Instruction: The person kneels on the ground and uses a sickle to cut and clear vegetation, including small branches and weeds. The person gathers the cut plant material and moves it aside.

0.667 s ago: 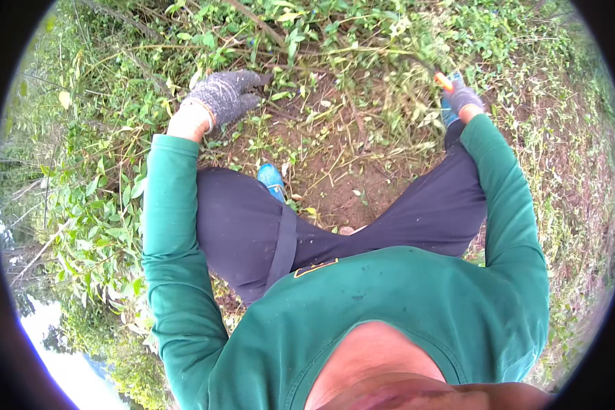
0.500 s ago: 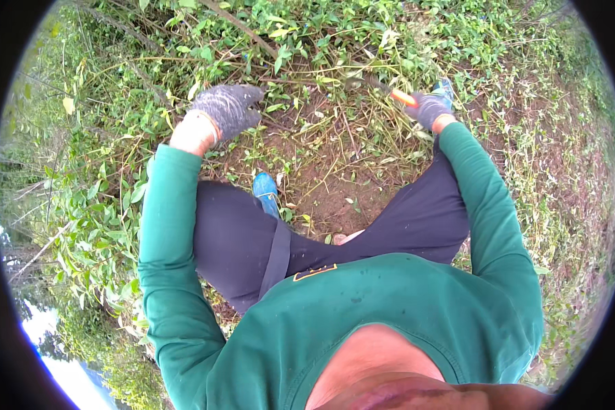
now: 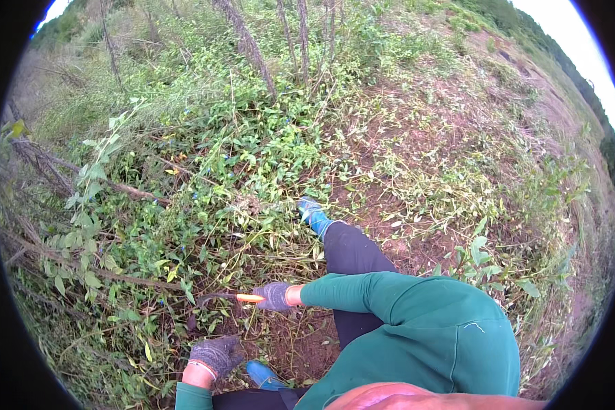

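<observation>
In a grey knit glove, my right hand (image 3: 275,298) is closed round the orange handle of a sickle (image 3: 247,298). Its dark curved blade points left, just above low green weeds (image 3: 215,321). Nearer to me and to the left, my gloved left hand (image 3: 215,355) is low over the plants, its fingers loosely bent and slightly apart with nothing visible in them. A blue shoe (image 3: 264,376) stands just right of that hand. The other blue shoe (image 3: 313,215) is farther out, among leaves.
Dense leafy growth (image 3: 246,150) spreads ahead and left, with thin bare trunks (image 3: 253,51) behind it. A fallen branch (image 3: 140,194) lies at the left. Cut stems and leaves (image 3: 451,198) cover brown soil at the right, near a leafy sprig (image 3: 482,256).
The view has swung up and round, now showing the slope and trees. My right hand has brought the sickle across to the left, closer to my left hand.
</observation>
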A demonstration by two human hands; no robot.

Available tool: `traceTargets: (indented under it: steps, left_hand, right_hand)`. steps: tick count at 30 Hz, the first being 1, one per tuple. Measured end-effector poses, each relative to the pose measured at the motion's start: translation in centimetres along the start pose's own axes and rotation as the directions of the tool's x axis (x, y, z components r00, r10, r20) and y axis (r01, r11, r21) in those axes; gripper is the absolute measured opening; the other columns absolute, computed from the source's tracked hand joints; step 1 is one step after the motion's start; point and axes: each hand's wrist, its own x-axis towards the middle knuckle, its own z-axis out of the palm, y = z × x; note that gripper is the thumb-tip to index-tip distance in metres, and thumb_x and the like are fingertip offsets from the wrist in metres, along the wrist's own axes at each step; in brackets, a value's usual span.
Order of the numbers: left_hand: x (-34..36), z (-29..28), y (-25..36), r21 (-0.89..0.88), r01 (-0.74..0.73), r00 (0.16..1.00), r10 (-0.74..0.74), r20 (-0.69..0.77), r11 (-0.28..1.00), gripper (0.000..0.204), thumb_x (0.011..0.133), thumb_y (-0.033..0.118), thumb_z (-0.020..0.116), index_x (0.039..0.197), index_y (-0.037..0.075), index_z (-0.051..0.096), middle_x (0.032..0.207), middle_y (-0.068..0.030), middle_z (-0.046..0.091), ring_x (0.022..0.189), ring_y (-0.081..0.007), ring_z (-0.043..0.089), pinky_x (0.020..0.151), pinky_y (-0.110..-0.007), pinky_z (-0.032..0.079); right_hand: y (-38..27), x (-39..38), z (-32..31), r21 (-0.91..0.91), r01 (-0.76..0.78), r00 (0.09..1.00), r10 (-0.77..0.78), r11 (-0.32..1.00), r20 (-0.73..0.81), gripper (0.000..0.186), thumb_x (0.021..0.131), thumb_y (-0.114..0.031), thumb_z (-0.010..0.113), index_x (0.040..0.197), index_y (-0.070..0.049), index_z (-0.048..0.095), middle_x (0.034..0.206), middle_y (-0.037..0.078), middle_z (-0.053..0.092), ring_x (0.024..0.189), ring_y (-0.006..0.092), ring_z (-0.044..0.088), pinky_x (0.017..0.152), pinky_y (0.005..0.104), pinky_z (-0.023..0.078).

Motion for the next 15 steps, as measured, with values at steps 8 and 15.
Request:
traceTargets:
  steps: [8,15]
  left_hand:
    - [4.1,-2.9,1.3,0.043,-0.220,0.948,0.224,-0.227,0.975,0.045,0.079,0.039,0.061,0.116,0.014,0.059,0.105,-0.0134,0.065,0.094,-0.0326,0.062,0.080,-0.044,0.050]
    - [6.6,-3.1,1.1,0.054,-0.222,0.967,0.227,-0.115,0.974,0.047,0.080,0.041,0.059,0.122,0.019,0.057,0.111,-0.0107,0.064,0.096,-0.0316,0.062,0.083,-0.042,0.049]
  right_hand:
    - [3.3,5.7,5.6,0.037,-0.258,0.952,0.261,0.965,-0.161,0.044,0.082,-0.038,0.059,0.112,-0.006,0.052,0.089,0.020,0.064,0.080,0.0385,0.062,0.070,0.0471,0.048]
    - [8.1,3.2,12.3,-0.052,-0.474,0.872,0.477,0.879,0.107,0.042,0.082,-0.039,0.057,0.107,-0.005,0.059,0.090,0.017,0.066,0.083,0.0337,0.064,0.071,0.0451,0.048]
